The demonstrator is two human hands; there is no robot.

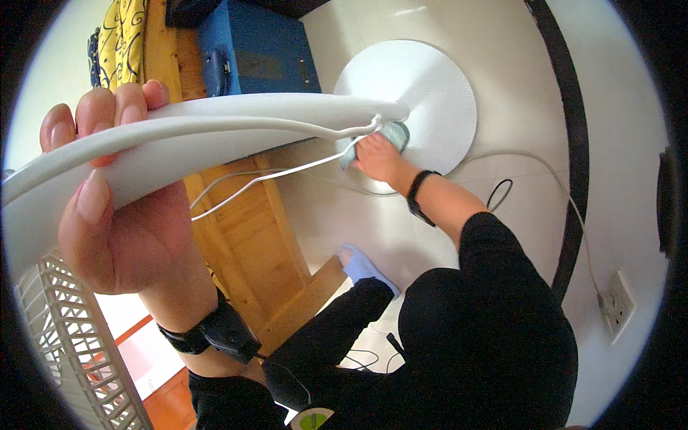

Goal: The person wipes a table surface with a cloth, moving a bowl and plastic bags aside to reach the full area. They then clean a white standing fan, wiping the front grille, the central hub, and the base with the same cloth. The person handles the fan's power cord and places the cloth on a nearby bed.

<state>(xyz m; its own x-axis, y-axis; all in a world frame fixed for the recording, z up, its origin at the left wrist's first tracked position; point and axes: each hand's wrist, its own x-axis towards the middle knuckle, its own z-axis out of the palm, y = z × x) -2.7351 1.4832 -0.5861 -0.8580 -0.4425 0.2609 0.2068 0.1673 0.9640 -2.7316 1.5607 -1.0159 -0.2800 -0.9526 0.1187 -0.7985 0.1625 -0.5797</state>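
A white pole (279,110), likely a standing fan's, rises toward me from a round white base (435,102) on the floor. My left hand (123,204) grips it high up, fingers over one side and thumb on the other. A white cable (236,126) runs along the pole and loops near its lower end. Down by the foot of the pole, my right hand (379,158) holds a pale green cloth (396,134) against the lower pole and base. A slatted grey-white grille (88,344), perhaps the fan's guard, shows at the lower left.
A blue box (263,48) stands beyond the pole, beside wooden furniture (247,236). Yellow patterned fabric (121,43) hangs at the upper left. A grey cord (543,161) crosses the floor to a wall socket (618,309). Near the furniture is my slippered foot (363,266).
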